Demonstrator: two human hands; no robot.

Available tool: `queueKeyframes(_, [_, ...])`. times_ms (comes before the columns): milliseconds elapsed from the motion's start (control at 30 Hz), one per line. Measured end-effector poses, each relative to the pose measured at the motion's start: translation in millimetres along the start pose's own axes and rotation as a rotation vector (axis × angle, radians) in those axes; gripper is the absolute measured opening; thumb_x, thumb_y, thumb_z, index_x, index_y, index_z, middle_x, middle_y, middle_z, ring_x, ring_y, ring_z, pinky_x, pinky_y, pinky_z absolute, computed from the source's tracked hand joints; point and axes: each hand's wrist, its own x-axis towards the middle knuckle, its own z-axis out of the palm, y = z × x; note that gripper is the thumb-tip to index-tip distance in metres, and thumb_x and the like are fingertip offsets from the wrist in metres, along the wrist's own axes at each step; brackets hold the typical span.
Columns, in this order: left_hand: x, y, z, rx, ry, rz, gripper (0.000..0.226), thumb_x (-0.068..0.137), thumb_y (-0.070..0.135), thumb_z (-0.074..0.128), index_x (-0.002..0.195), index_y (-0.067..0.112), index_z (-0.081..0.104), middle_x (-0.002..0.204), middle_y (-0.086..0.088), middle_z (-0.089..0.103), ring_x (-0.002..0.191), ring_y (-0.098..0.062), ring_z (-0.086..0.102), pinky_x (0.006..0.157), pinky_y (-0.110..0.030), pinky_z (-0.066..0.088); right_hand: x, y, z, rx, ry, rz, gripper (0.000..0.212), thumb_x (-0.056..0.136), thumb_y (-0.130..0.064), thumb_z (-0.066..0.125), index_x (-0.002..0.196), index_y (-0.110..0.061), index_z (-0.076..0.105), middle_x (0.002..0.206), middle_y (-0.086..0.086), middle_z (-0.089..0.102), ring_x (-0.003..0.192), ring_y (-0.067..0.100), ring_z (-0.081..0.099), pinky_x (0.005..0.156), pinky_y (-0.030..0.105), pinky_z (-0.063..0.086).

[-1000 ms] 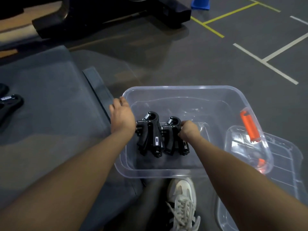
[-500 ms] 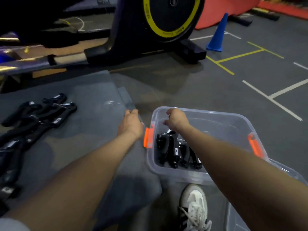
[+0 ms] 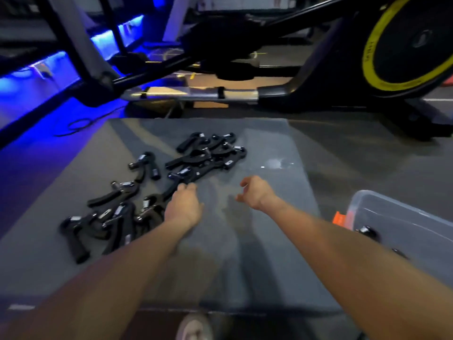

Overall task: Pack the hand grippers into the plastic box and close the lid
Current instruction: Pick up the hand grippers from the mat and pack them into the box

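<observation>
Both grips empty, left hand (image 3: 182,207) and right hand (image 3: 255,192) loosely curled, reaching for hand grippers (image 3: 196,158) on the mat (image 3: 269,241); next, grasp some for the plastic box (image 3: 404,217).

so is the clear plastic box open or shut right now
Open. The clear plastic box at the right edge has no lid on it, and the tops of black hand grippers show inside past its orange latch.

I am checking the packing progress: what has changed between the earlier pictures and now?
Both hands left the plastic box and moved left over the grey mat. The left hand now reaches the loose hand grippers there; the right hand hovers empty. The view also turned left. Some grippers stay inside the box, which is still without its lid.
</observation>
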Motion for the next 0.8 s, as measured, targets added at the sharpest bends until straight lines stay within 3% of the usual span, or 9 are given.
queueKeyframes(267, [-5.9, -107.5, -10.1, -0.008, 0.016, -0.201, 0.043, 0.086, 0.02, 0.058, 0.126, 0.008, 0.046, 0.133, -0.015, 0.041, 0.126, -0.034, 0.043, 0.102, -0.044, 0.041, 13.8, -60.8, 102.8, -0.038, -0.166, -0.063, 0.043, 0.084, -0.022, 0.068, 0.122, -0.005, 0.058, 0.125, 0.014, 0.062, 0.118, 0.029, 0.058, 0.095, 0.03, 0.045])
queueKeyframes(400, [-0.5, -126.5, -7.2, -0.009, -0.014, -0.223, 0.044, 0.086, 0.02, 0.06, 0.125, 0.009, 0.045, 0.133, -0.014, 0.041, 0.126, -0.034, 0.043, 0.101, -0.045, 0.042, 22.0, -70.9, 134.4, -0.081, -0.188, -0.072, 0.03, 0.082, -0.026, 0.07, 0.105, -0.009, 0.061, 0.107, 0.015, 0.064, 0.111, 0.03, 0.06, 0.08, 0.03, 0.045])
queueKeyframes(700, [12.0, -142.1, 1.9, -0.017, -0.057, -0.21, 0.047, 0.086, 0.02, 0.061, 0.129, 0.011, 0.044, 0.134, -0.013, 0.039, 0.128, -0.033, 0.041, 0.103, -0.045, 0.041, 40.1, -79.1, 163.4, -0.117, -0.12, -0.065, 0.039, 0.084, -0.024, 0.069, 0.119, -0.008, 0.059, 0.12, 0.015, 0.062, 0.11, 0.031, 0.061, 0.09, 0.034, 0.049])
queueKeyframes(800, [14.5, -148.1, 0.9, -0.021, -0.059, -0.216, 0.047, 0.087, 0.02, 0.059, 0.13, 0.012, 0.043, 0.134, -0.012, 0.039, 0.127, -0.032, 0.042, 0.103, -0.046, 0.042, 40.8, -79.7, 168.3, -0.193, -0.081, -0.075, 0.033, 0.085, -0.021, 0.066, 0.116, -0.008, 0.06, 0.118, 0.014, 0.061, 0.108, 0.033, 0.061, 0.086, 0.035, 0.05])
